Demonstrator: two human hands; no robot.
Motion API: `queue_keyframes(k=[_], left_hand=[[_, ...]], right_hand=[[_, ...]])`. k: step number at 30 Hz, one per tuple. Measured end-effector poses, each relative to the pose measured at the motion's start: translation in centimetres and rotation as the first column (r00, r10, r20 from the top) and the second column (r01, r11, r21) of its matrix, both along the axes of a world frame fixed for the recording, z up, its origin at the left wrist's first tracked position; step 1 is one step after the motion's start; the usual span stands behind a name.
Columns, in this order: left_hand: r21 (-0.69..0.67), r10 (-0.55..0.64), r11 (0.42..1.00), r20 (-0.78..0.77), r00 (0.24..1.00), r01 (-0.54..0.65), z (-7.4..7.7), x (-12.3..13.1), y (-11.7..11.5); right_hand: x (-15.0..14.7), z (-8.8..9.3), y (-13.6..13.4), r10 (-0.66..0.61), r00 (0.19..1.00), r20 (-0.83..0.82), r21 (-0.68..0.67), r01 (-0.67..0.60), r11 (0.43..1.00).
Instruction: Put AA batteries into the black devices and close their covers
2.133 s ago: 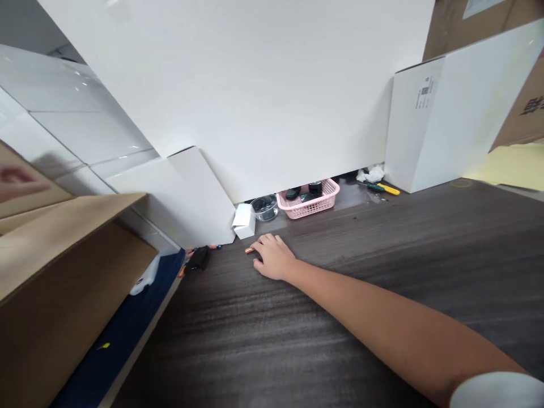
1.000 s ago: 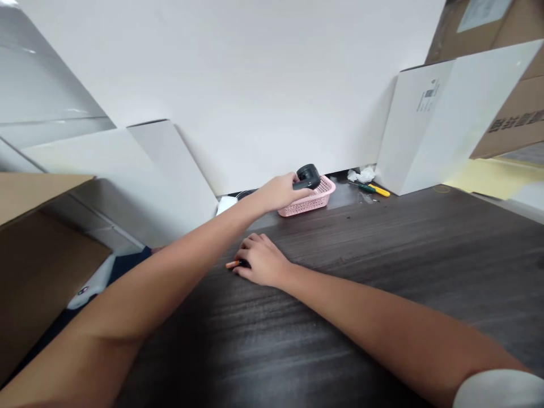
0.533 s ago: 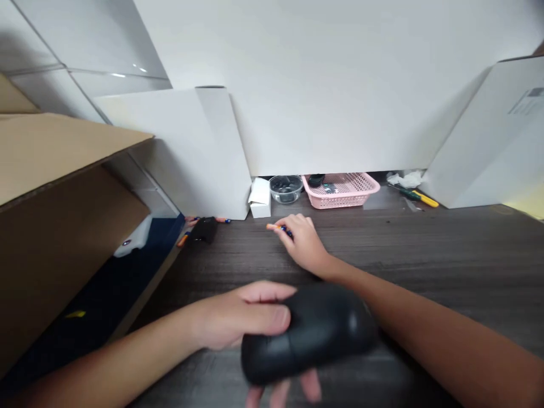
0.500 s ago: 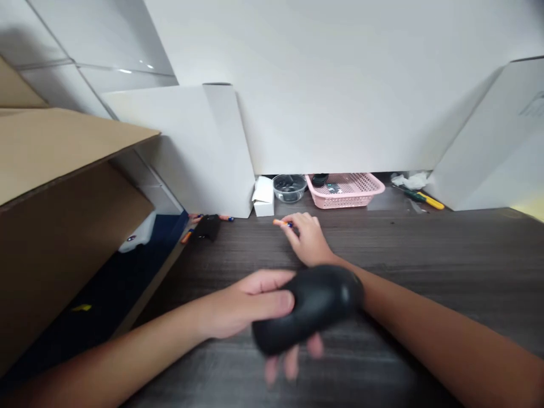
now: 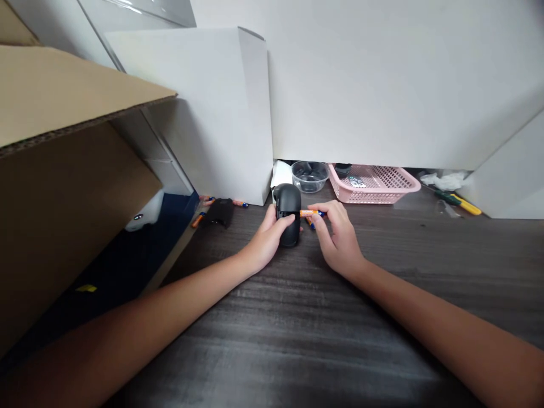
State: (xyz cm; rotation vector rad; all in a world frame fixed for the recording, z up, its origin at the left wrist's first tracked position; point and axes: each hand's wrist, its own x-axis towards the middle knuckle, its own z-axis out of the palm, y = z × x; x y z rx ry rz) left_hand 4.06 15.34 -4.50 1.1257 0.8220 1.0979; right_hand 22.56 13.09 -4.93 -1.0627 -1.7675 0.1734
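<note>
My left hand (image 5: 268,235) is closed around a black rounded device (image 5: 289,198) that looks like a computer mouse. It is held on end with its narrow side towards me. Pinched between thumb and fingers of my right hand (image 5: 340,235) is an orange and blue battery (image 5: 309,213). Its orange end meets the right side of the mouse, and whether it goes inside I cannot tell. Just below, another battery (image 5: 311,224) shows in part beside the right fingers. A black curved piece, perhaps a cover (image 5: 220,213), lies to the left with several batteries (image 5: 198,219) around it.
Along the back stand a small white box (image 5: 281,173), a clear bowl (image 5: 310,178) with dark items and a pink basket (image 5: 374,195). A yellow-handled tool (image 5: 467,205) lies at right. An open cardboard box (image 5: 76,187) borders the left; white panels (image 5: 361,85) rise behind.
My left hand has carried the mouse away from me and turned it on end. My right hand, with the battery, has come to its right side. The view has shifted.
</note>
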Motion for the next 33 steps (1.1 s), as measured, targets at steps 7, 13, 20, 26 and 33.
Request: queue_keyframes(k=[7,13,20,26,33], left_hand=[[0.015,-0.075,0.997,0.109,0.991,0.074,-0.2,1.2,1.1],[0.12,-0.109,0.985,-0.101,0.989,0.121,-0.3,0.5,0.6],[0.058,-0.068,0.996,0.016,0.998,0.067,0.1,1.0,0.7],[0.015,0.011,1.0,0.042,0.999,-0.011,0.0,1.1,1.0],[0.088,0.031,0.996,-0.041,0.999,-0.027,-0.2,1.0,0.9]], right_hand=[[0.4,0.2,0.1,0.035,0.997,0.074,0.001,-0.036,0.999],[0.3,0.3,-0.1,0.043,0.989,0.143,0.029,-0.047,0.998],[0.5,-0.1,0.6,-0.071,0.996,0.053,0.012,0.07,0.997],[1.2,-1.6,2.0,-0.259,0.929,0.265,-0.185,0.313,0.932],[1.7,-1.3,1.9,-0.173,0.774,0.609,-0.121,0.306,0.944]])
